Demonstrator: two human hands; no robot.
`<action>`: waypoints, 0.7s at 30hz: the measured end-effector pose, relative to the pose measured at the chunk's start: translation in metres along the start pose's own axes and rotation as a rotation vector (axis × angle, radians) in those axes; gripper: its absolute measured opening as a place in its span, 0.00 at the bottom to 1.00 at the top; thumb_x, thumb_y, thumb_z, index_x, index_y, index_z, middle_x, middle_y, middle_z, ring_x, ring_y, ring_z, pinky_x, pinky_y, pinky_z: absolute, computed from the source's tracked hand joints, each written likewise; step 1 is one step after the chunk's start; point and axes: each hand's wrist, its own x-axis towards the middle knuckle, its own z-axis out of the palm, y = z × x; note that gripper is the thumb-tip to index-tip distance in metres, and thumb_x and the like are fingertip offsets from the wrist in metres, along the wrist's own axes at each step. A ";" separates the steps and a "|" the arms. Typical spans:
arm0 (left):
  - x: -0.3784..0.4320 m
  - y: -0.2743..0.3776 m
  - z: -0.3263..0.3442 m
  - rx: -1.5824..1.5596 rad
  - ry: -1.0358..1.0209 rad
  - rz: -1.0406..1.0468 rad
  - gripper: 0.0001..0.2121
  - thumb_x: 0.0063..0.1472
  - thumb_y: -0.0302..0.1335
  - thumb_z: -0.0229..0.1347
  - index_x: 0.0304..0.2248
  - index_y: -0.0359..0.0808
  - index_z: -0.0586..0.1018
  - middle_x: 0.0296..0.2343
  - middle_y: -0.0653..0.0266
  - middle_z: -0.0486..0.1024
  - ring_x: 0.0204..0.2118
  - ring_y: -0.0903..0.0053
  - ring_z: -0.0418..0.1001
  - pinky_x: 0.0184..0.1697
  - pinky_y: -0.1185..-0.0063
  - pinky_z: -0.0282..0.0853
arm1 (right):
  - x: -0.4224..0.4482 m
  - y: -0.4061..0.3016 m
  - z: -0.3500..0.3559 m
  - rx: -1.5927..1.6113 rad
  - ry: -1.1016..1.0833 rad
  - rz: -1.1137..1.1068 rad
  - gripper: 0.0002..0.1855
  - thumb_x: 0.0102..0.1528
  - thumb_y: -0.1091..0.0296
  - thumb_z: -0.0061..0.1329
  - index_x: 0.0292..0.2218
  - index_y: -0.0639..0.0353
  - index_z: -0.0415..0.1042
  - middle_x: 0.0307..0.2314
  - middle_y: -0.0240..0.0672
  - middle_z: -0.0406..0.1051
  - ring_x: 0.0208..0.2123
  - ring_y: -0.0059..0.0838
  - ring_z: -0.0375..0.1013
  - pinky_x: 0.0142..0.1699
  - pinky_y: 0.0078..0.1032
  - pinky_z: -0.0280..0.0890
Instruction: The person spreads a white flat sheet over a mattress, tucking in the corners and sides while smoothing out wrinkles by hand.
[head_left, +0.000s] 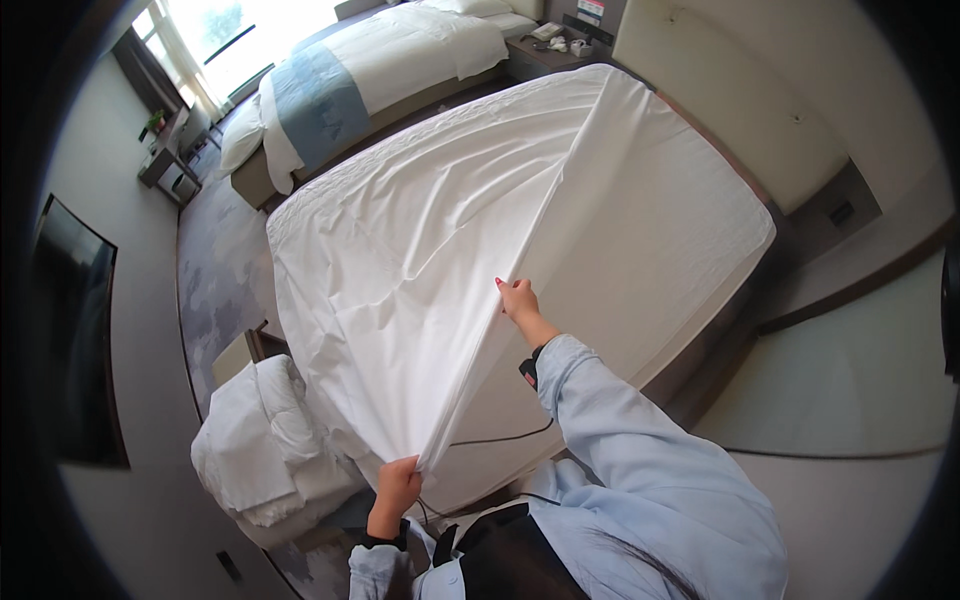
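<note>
A white bed sheet (405, 262) is spread in wrinkles over the far and left part of the mattress (637, 225). Its folded edge runs diagonally from the headboard side towards me. My left hand (397, 484) grips a gathered end of that edge near the mattress's near left side. Further up, my right hand (519, 298) pinches the same edge above the middle of the bed. The sheet is stretched between both hands. To the right, the mattress shows its white cover. A thin black cable (502, 439) hangs from my right wrist across the bed.
White bedding (255, 442) lies piled at the left near the bed's foot. Beyond stands a second bed (405, 52) with a blue runner (319, 105). A nightstand (551, 60) holds a telephone. The headboard (735, 97) is at right; a television (79, 330) hangs on the left wall.
</note>
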 end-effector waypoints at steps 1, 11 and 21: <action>-0.001 0.013 0.006 0.024 0.009 0.006 0.08 0.44 0.20 0.43 0.25 0.33 0.73 0.19 0.48 0.68 0.24 0.53 0.68 0.24 0.69 0.63 | 0.020 0.005 -0.009 0.024 -0.036 0.017 0.28 0.48 0.49 0.45 0.40 0.66 0.60 0.34 0.46 0.69 0.36 0.42 0.69 0.40 0.32 0.63; -0.023 0.039 0.033 0.058 0.183 -0.197 0.06 0.43 0.19 0.43 0.22 0.33 0.71 0.19 0.48 0.66 0.23 0.54 0.67 0.24 0.71 0.62 | -0.012 0.019 -0.157 0.923 -0.402 0.079 0.17 0.53 0.65 0.43 0.44 0.63 0.65 0.34 0.36 0.70 0.35 0.29 0.70 0.38 0.27 0.67; -0.014 -0.038 0.115 0.272 -0.340 -0.113 0.08 0.46 0.23 0.46 0.26 0.35 0.76 0.26 0.52 0.73 0.32 0.56 0.70 0.36 0.66 0.65 | -0.040 0.133 -0.202 0.499 -0.241 0.303 0.20 0.54 0.55 0.43 0.37 0.67 0.67 0.29 0.40 0.71 0.27 0.32 0.73 0.32 0.30 0.71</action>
